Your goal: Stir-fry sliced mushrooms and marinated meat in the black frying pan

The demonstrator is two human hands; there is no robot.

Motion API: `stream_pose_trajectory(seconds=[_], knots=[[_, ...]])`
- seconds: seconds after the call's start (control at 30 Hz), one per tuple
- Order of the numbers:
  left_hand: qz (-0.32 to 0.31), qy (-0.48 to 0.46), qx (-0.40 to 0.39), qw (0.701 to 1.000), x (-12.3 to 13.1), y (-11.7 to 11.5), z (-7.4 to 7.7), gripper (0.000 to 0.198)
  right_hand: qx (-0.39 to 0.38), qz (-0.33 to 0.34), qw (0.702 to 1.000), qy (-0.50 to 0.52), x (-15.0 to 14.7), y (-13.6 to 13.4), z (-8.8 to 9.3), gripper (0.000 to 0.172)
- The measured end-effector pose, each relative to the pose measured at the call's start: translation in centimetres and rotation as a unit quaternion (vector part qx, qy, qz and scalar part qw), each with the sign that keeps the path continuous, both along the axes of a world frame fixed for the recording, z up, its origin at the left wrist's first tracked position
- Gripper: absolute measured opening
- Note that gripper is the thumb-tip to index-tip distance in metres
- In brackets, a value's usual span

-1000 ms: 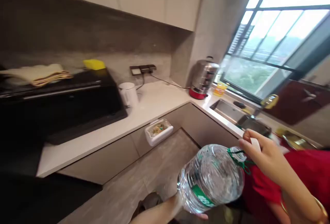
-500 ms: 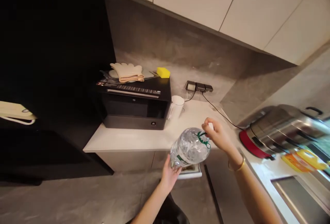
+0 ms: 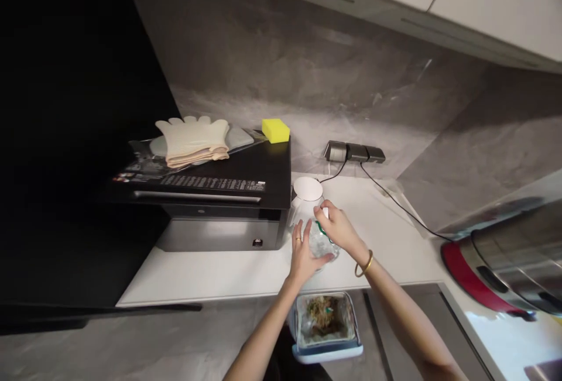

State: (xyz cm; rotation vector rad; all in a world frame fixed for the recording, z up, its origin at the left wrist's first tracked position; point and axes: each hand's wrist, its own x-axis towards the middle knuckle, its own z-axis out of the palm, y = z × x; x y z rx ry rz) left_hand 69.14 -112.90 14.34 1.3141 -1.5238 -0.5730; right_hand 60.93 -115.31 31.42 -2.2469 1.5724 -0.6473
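A large clear plastic bottle (image 3: 320, 244) with a green handle ring stands on the white counter, partly covered by both hands. My left hand (image 3: 304, 255) lies against its near left side, fingers spread. At the bottle's top, my right hand (image 3: 336, 226) has its fingers closed around the neck and the white cap. Just behind the bottle is a white pitcher (image 3: 308, 189), its lower part hidden by the hands.
The black oven (image 3: 219, 199) at left carries folded cream gloves (image 3: 193, 141) and a yellow sponge (image 3: 276, 130). A power strip (image 3: 355, 152) is on the wall. Below the counter edge hangs a scrap bin (image 3: 325, 319). A steel steamer (image 3: 518, 258) stands right.
The bottle has gone from being held tilted at the counter's front edge to beside the pitcher, both hands moving with it. The view is closer and the bin is more exposed.
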Motion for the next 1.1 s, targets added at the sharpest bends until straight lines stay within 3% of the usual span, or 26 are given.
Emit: stream_pose_trajectory(seconds=[0.1,0.2,0.33,0.5,0.57,0.6,0.7,0.77,0.83,0.97,1.03,1.1], knots=[[-0.055,-0.018,0.005,0.998,1.8,-1.1,0.2,0.105,-0.072,-0.065,0.99,0.104,-0.3,-1.3,0.4,0.042],[-0.084,-0.024,0.007,0.996,2.7,-1.6,0.5,0.104,-0.103,-0.123,0.951,0.264,-1.3,-2.1,0.1,0.053],[-0.108,-0.027,-0.004,0.994,3.2,-2.2,0.3,0.104,-0.02,-0.032,0.916,0.399,-1.7,-2.7,-1.2,0.056],[-0.114,-0.034,-0.02,0.993,3.6,-2.8,0.2,0.106,0.014,0.137,0.889,0.436,-1.2,-4.4,-1.0,0.043],[-0.115,-0.045,-0.029,0.992,3.7,-3.0,0.3,0.102,0.029,0.162,0.883,0.439,-0.8,-4.8,-0.7,0.042],[-0.114,-0.051,-0.033,0.992,3.7,-3.1,0.4,0.1,0.032,0.134,0.889,0.437,-0.5,-4.8,-0.7,0.042],[-0.105,-0.069,-0.036,0.991,3.8,-3.3,0.3,0.099,0.056,-0.069,0.914,0.396,0.7,-3.9,-1.6,0.045],[-0.103,-0.075,-0.036,0.991,3.8,-3.4,0.2,0.1,0.097,-0.171,0.915,0.352,1.3,-3.1,-2.1,0.053],[-0.103,-0.08,-0.036,0.991,3.9,-3.4,0.1,0.099,0.106,-0.176,0.918,0.338,1.5,-2.5,-2.2,0.06],[-0.107,-0.087,-0.04,0.99,4.0,-3.3,0.0,0.098,0.036,-0.057,0.921,0.383,1.4,-2.0,-1.8,0.049],[-0.098,-0.086,-0.044,0.991,3.8,-3.4,0.0,0.096,0.044,-0.084,0.918,0.385,1.8,-2.2,-2.1,0.045],[-0.09,-0.086,-0.044,0.991,3.7,-3.7,0.0,0.096,0.058,-0.17,0.918,0.354,2.8,-2.5,-2.7,0.044]])
